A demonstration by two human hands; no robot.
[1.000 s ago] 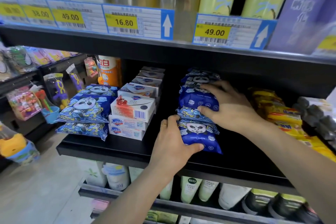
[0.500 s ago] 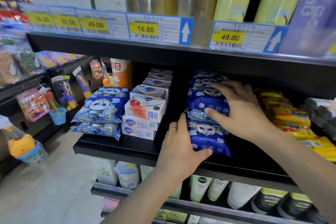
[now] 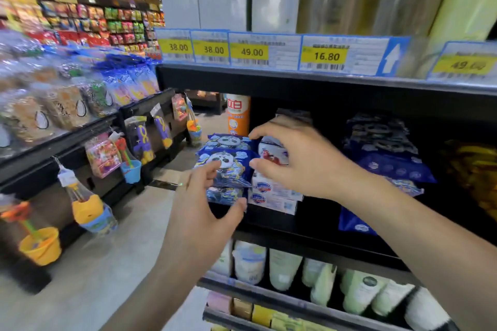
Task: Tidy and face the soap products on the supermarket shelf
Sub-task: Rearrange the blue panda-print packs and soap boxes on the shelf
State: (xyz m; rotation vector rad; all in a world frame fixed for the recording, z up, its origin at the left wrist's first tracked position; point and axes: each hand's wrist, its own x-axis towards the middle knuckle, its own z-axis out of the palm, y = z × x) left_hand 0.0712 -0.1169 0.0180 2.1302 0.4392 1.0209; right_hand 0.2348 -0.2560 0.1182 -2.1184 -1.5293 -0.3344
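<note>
A stack of blue panda soap packs (image 3: 228,166) lies at the left end of the black shelf (image 3: 309,226). Beside it stand stacked white soap boxes (image 3: 271,191), partly hidden by my right hand. My left hand (image 3: 204,209) reaches up to the stack with spread fingers, index at the top front pack and thumb by the lowest pack. My right hand (image 3: 304,161) hovers with curved fingers over the seam between the packs and the boxes, thumb and index at the packs' right edge. A second blue panda stack (image 3: 387,158) sits further right, with no hand on it.
An orange bottle (image 3: 238,113) stands behind the left stack. Yellow packs (image 3: 473,169) fill the shelf's right end. Price labels (image 3: 322,56) line the shelf above. Pale bottles (image 3: 285,269) stand on the shelf below. Toy buckets (image 3: 88,209) hang on the neighbouring rack at the left.
Both hands have left the right-hand panda stack and moved left to the stack at the shelf's end. The view has swung left and closer.
</note>
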